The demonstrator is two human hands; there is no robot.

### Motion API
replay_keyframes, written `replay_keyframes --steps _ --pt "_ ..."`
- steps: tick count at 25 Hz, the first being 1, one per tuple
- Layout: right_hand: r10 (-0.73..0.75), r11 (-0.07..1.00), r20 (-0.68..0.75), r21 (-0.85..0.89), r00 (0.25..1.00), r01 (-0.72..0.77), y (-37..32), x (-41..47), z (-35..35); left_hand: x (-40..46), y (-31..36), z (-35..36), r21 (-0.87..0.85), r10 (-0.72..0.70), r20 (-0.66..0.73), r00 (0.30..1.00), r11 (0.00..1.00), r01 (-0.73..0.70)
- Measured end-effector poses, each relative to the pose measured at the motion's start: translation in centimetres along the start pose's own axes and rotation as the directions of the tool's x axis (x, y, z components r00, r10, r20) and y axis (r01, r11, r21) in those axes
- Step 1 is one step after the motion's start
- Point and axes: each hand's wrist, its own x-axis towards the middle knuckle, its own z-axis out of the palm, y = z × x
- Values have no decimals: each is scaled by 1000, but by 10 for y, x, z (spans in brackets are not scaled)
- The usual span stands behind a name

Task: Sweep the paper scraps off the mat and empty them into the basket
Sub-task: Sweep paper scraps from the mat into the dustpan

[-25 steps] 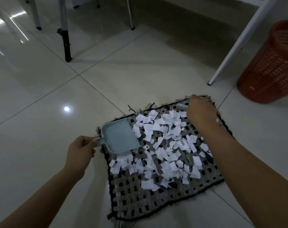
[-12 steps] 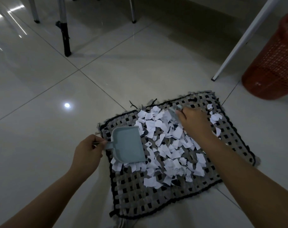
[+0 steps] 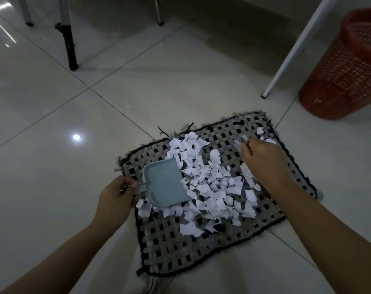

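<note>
The left hand [image 3: 114, 198] is clamped on the short handle of one pale blue dustpan [image 3: 164, 184], which is laid flat on the left part of the mat [image 3: 176, 251] with its open lip turned toward the paper scraps [image 3: 210, 183]. The right hand [image 3: 265, 164] is closed round a small brush [image 3: 239, 143]; only the pale handle end is seen above the knuckles, and the bristles are hidden behind the hand. The two hands are held well apart, with the heap between them.

One woven grey-and-black mat is spread on the tiled floor [image 3: 53, 124]. The scraps are too many to be counted: one dense heap at the middle of the mat, some pieces tucked under the pan's near edge, and a few loose pieces at the far right corner behind the right hand. No scraps are seen inside the pan.

One red basket [image 3: 345, 66] is placed beyond the far right corner of the mat, well apart from the pan. One white slanted leg [image 3: 295, 47] is seen just beside it.

Likely faults: scraps could be pushed under the lip if the pan is not pressed down; light pieces could be flicked onto the floor by a fast stroke; the mat could be dragged or bunched by the brush; the corner pieces could be missed.
</note>
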Motion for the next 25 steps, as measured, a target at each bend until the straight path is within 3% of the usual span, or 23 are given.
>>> replay_keyframes --steps 3,17,23,25 --pt "31 1000 46 2 998 -31 -3 -8 10 1 -2 1 23 5 6 1000 1000 -5" --pt "-232 925 118 334 966 182 -103 -21 40 3 -13 0 -47 -26 76 997 998 30" --pt "-167 944 103 302 981 129 -86 6 15 7 -21 -8 -221 -150 136 979 959 177" --pt "-128 963 66 248 990 108 -80 30 13 8 -25 -11 -254 -172 96 980 948 191"
